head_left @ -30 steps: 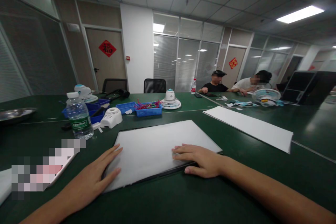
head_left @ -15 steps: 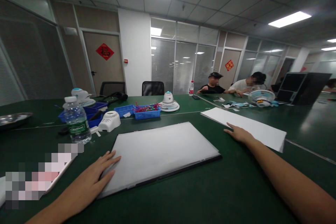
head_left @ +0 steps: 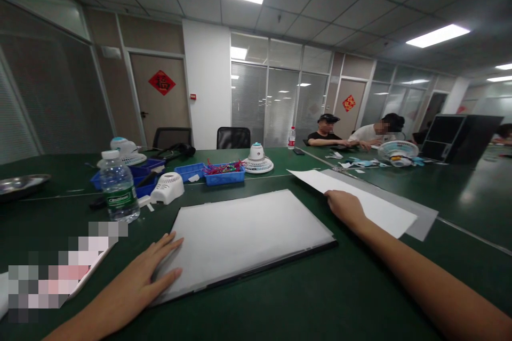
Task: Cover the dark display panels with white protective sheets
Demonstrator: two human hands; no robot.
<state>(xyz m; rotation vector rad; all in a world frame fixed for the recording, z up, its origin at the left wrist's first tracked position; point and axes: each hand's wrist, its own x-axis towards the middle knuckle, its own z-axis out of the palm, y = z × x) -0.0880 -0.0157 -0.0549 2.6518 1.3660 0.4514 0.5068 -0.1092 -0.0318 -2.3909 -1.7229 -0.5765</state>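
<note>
A flat panel covered in white sheet, with a thin black edge, (head_left: 248, 242) lies on the green table before me. My left hand (head_left: 150, 269) rests on its left edge, fingers spread. To the right, my right hand (head_left: 348, 210) pinches the near edge of a white paper sheet (head_left: 384, 210). That sheet is partly raised and overlaps a greyish translucent sheet (head_left: 428, 221) lying on the table. The right fingertips are partly hidden behind the hand.
A water bottle (head_left: 118, 189) stands at left, near a white plastic housing (head_left: 168, 187). Beyond are blue trays (head_left: 224, 176), one holding coloured wires, and a small white fan (head_left: 257, 160). Two people sit across the table; a black computer case (head_left: 460, 136) stands at right.
My right hand has closed on the white paper and drawn it leftward, uncovering the greyish sheet beneath. My left hand stays on the panel, its thumb a little farther from the fingers.
</note>
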